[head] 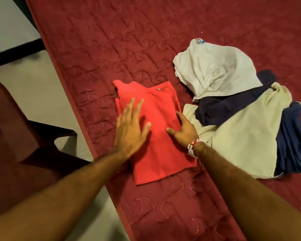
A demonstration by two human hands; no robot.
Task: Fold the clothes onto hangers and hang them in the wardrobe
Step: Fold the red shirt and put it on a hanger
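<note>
The red shirt (156,136) lies folded into a narrow rectangle near the edge of the bed (97,49). The left hand (130,131), blurred, presses it with spread fingers. The right hand (183,131) rests on the shirt's right edge, its fingers partly hidden, so I cannot tell its grip.

The left forearm (68,185) and right forearm (241,188) are bare up to the frame's edge. A bracelet (193,147) of white and red beads, wound in several rows, circles the wrist of the right hand (183,130). A thin yellow thread (201,146) lies just behind it.
</note>
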